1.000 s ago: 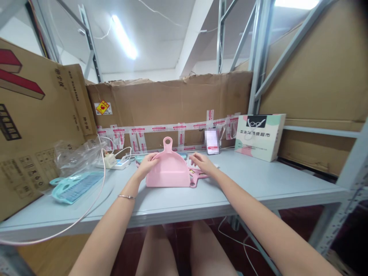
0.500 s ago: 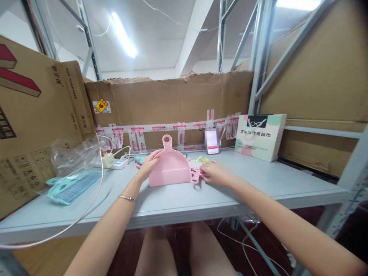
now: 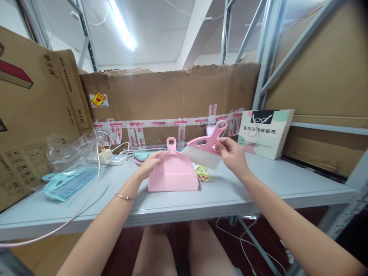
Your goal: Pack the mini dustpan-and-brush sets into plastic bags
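Head cam: my left hand (image 3: 151,165) has got the pink dustpan (image 3: 173,174) by its edge, my right hand (image 3: 233,156) is pinching a white-bristled pink hand brush (image 3: 207,142) beside it.

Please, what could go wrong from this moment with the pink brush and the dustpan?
The right hand holds the pink brush near the base of its handle, above the table, so it might twist or slip. The colourful packet lies close beside the dustpan, below the brush, so it could be knocked by either. The white cable runs over the table's front edge, beside the left forearm, and might get snagged.
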Demonstrator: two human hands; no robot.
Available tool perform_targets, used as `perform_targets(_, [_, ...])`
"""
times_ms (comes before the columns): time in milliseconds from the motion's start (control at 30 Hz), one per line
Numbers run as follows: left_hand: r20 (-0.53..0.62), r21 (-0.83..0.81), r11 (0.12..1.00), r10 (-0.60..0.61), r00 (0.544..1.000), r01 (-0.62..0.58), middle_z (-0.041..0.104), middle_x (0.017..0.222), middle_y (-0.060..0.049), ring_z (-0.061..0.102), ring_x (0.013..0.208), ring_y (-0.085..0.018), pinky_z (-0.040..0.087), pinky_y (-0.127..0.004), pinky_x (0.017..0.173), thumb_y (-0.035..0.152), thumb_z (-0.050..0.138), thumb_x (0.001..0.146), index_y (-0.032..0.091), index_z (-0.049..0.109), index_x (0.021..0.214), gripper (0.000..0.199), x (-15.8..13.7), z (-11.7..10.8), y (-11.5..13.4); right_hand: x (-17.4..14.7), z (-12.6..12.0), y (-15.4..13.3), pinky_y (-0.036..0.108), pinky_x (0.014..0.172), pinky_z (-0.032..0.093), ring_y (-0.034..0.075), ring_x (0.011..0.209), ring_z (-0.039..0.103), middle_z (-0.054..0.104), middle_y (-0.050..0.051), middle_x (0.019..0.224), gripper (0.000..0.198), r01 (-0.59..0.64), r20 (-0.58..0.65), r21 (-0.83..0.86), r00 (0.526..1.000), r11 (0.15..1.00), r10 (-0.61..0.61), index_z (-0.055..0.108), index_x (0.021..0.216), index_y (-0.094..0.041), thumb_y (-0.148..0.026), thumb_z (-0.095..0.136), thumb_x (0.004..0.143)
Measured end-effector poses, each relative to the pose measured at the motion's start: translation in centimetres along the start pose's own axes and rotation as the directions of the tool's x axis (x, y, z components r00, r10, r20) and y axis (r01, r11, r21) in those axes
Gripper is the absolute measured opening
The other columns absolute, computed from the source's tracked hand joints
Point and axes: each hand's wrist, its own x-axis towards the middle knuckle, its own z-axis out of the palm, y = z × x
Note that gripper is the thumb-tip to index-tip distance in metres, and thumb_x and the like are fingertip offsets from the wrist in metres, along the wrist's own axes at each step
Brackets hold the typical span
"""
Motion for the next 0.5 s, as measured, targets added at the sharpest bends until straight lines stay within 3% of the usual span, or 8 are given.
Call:
perform_targets(100, [0.013, -0.005, 0.999, -0.054, 0.998, 0.054, 0.066, 0.084, 0.002, 0.057, 0.079, -0.019, 0.042, -0.024, 0.063, 0.007, 0.043, 0.051, 0.021, 0.064, 0.093, 0.049, 0.0, 0.0, -0.1, 0.9, 1.1, -0.9, 0.028, 0.064, 0.045, 0.014, 0.063, 0.055, 0.057, 0.000, 0.068, 0.014, -0.002, -0.093, 0.071, 0.996, 0.997, 0.008, 0.052, 0.081, -0.020, -0.033, 0.046, 0.081])
perform_targets(167, [0.009, -0.010, 0.995, -0.103, 0.995, 0.103, 0.064, 0.076, 0.002, 0.056, 0.069, -0.017, 0.040, -0.023, 0.055, 0.008, 0.045, 0.052, 0.019, 0.064, 0.087, 0.042, 0.1, 0.0, -0.4, 1.8, 1.3, -1.2, 0.027, 0.062, 0.044, 0.013, 0.062, 0.052, 0.053, -0.001, 0.066, 0.017, -0.044, -0.135, 0.205, 0.988, 0.978, 0.073, 0.051, 0.082, -0.021, -0.037, 0.048, 0.079])
perform_targets(200, [0.001, -0.014, 0.992, -0.126, 0.992, 0.126, 0.062, 0.071, 0.002, 0.055, 0.063, -0.015, 0.038, -0.022, 0.052, 0.010, 0.047, 0.053, 0.019, 0.063, 0.084, 0.036, 0.1, -0.1, -0.5, 2.2, 1.3, -1.4, 0.026, 0.060, 0.043, 0.012, 0.060, 0.050, 0.051, -0.001, 0.066, 0.019, -0.090, -0.091, 0.278, 0.989, 0.956, 0.119, 0.049, 0.082, -0.021, -0.040, 0.048, 0.078])
perform_targets(267, [-0.020, -0.028, 0.987, -0.159, 0.987, 0.159, 0.057, 0.062, 0.003, 0.050, 0.054, -0.013, 0.034, -0.021, 0.047, 0.015, 0.052, 0.057, 0.018, 0.061, 0.076, 0.022, 0.2, -0.1, -0.9, 2.5, 1.5, -1.9, 0.024, 0.052, 0.040, 0.010, 0.054, 0.046, 0.049, -0.002, 0.064, 0.026, -0.211, 0.111, 0.351, 0.977, 0.912, 0.183, 0.048, 0.082, -0.021, -0.045, 0.046, 0.076])
perform_targets(367, [-0.038, -0.057, 0.981, -0.189, 0.981, 0.187, 0.054, 0.057, 0.003, 0.048, 0.050, -0.011, 0.033, -0.021, 0.046, 0.023, 0.058, 0.060, 0.017, 0.057, 0.071, 0.013, 0.4, -0.1, -1.2, 1.6, 2.4, -2.8, 0.022, 0.043, 0.033, 0.009, 0.046, 0.042, 0.052, -0.002, 0.059, 0.027, -0.315, 0.426, 0.262, 0.886, 0.912, 0.183, 0.053, 0.075, -0.018, -0.045, 0.050, 0.071])
perform_targets(500, [-0.013, -0.089, 0.978, -0.193, 0.981, 0.191, 0.056, 0.060, 0.001, 0.051, 0.052, -0.012, 0.037, -0.022, 0.049, 0.029, 0.059, 0.062, 0.015, 0.056, 0.073, 0.018, 0.5, 0.0, -1.0, -0.9, 5.1, -3.7, 0.022, 0.044, 0.031, 0.010, 0.044, 0.044, 0.056, -0.001, 0.053, 0.018, -0.297, 0.612, 0.110, 0.772, 0.948, 0.171, 0.058, 0.064, -0.016, -0.032, 0.052, 0.072])
